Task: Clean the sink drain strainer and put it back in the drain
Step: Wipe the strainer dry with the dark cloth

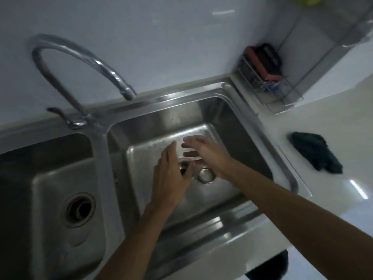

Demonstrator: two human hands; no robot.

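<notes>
Head view, blurry: double steel sink (238, 110) set in a pale counter (333, 138). Both hands are over the right basin, near its middle. Left hand (171, 174) lies flat, fingers stretched and together, palm down over the drain (183, 168), covering part of it; it grips nothing. Right hand (203, 152) hovers just beside it, fingers spread apart and blurred, holding nothing. The strainer (206, 174), a round metal ring, sits on the basin floor just right of the drain, under the right wrist; touching the hand or not, can't tell. Left basin has its own drain (80, 209) near its middle. Faucet (80, 63) arches from the sink's back edge. Dark cloth (316, 152) lies on the counter by the sink's right edge. Wire rack (260, 75) with sponges stands at the counter's back corner.
</notes>
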